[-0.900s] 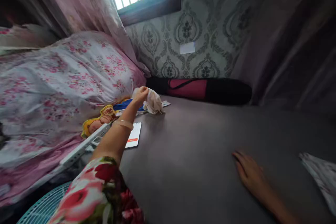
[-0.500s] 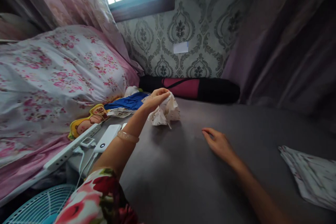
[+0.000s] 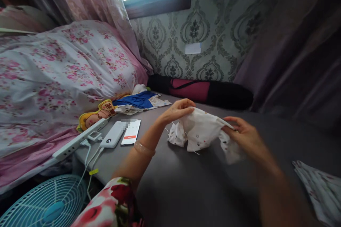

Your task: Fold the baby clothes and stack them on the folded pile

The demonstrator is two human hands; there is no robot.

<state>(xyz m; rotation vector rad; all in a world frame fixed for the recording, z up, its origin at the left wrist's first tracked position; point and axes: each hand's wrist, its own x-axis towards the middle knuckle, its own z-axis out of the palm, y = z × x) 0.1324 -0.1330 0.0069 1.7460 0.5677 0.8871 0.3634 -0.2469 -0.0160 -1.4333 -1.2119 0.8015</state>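
I have the left hand (image 3: 179, 112) pinching the upper left edge of the cloth (image 3: 201, 130) between thumb and curled fingers, while the right hand (image 3: 246, 136) nips its other end; the cloth hangs between the two, just above the bed (image 3: 183, 184). To hold this well, I would keep both pinches on the same edge, at equal height, and draw them gently apart until the slack goes, since thin fabric like this probably crumples readily. The bunched bit under the left hand and the loose flap below the right one look likeliest to fold under, so I'd shake those free first. Against half a second ago, the cloth then hung bunched from the left hand alone, with the right hand off to its side, holding nothing; now both grip it and it is spread wider. The phone (image 3: 132, 133), left of the left hand, shows clear of the forearm now.
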